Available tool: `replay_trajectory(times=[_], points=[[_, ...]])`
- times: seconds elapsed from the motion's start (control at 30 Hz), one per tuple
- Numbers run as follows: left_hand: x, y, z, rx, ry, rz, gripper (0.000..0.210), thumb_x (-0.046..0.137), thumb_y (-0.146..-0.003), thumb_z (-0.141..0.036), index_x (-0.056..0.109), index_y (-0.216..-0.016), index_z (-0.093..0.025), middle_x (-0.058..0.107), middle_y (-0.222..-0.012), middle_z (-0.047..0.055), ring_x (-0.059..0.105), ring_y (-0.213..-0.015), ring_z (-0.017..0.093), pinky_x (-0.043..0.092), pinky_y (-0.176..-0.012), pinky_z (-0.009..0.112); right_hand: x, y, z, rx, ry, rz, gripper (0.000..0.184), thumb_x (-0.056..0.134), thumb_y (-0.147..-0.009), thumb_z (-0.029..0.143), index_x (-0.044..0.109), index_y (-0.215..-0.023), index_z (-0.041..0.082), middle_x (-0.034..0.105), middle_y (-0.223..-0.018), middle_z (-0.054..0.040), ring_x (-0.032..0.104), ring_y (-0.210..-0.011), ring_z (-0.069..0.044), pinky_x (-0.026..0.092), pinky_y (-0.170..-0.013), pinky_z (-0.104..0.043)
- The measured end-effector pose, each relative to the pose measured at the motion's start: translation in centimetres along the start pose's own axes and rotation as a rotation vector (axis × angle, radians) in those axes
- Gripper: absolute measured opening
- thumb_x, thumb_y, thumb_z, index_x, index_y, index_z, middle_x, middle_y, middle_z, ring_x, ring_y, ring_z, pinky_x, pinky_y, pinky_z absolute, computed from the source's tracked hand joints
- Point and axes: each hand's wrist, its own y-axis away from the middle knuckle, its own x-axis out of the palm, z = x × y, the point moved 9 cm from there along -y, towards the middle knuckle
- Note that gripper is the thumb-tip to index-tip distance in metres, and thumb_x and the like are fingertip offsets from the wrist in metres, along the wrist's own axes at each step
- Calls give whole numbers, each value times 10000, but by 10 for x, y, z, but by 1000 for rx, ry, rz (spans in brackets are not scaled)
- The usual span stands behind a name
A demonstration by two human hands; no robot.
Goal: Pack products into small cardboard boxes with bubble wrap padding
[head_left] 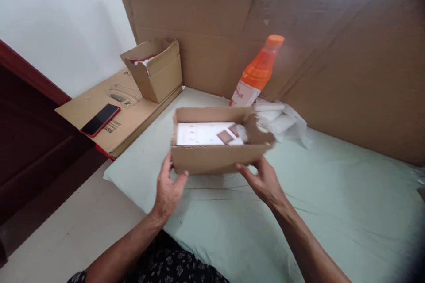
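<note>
Between my two hands is an open cardboard box (212, 159), held by its lower corners. My left hand (170, 188) grips its left end, thumb on the front wall. My right hand (262, 181) holds the right end the same way, with the fingers partly hidden behind the box. Inside lies a white box (202, 134) with brown diamond shapes on it, and some clear wrapping (242, 133) at its right. Whether the cardboard box touches the pale green cloth (212, 212) below is hard to tell.
Behind the box stands an orange drink bottle (257, 73), beside white packing film (280, 119). At left, a flat carton (99, 93) bears a red-edged phone (100, 119) and another open cardboard box (166, 70). A tall cardboard panel (199, 13) closes off the back.
</note>
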Motion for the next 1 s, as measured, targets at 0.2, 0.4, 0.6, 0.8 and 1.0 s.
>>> replay_trajectory(times=[0.2,0.4,0.6,0.8,1.0], points=[[-159,-51,-12,184,-172,-554,513,677,-832,-309,568,-1316,-177,668,-1154,95,677,-1072,218,561,-989,387,160,-117,161,-412,-208,367,604,658,-811,410,551,-1364,192,680,-1314,-84,624,-1142,-293,531,-939,-412],[-218,-86,13,144,-299,-727,600,674,-811,-314,580,-1381,-153,684,-1149,116,684,-1084,247,568,-1001,443,267,-178,218,-392,-99,414,622,561,-916,309,423,-1485,98,580,-1450,-152,551,-1307,-275,437,-1121,-411],[-207,-108,23,220,-313,-696,682,704,-797,-331,522,-1429,-151,577,-1373,186,636,-1234,291,525,-1074,474,289,-190,201,-295,-48,303,688,536,-912,263,333,-1543,81,460,-1554,-198,460,-1417,-303,385,-1184,-466],[-199,-147,29,230,-246,-603,704,641,-832,-294,421,-1478,-121,567,-1411,215,584,-1318,298,439,-1165,504,298,-202,201,-297,43,311,694,510,-919,182,287,-1538,-38,424,-1546,-265,422,-1449,-299,352,-1212,-411],[-186,-114,37,172,-192,-518,827,738,-740,-325,427,-1479,-126,527,-1477,211,580,-1315,341,469,-1122,550,275,-143,134,-264,190,345,522,615,-912,195,543,-1421,101,375,-1621,-194,397,-1485,-291,336,-1223,-434]])
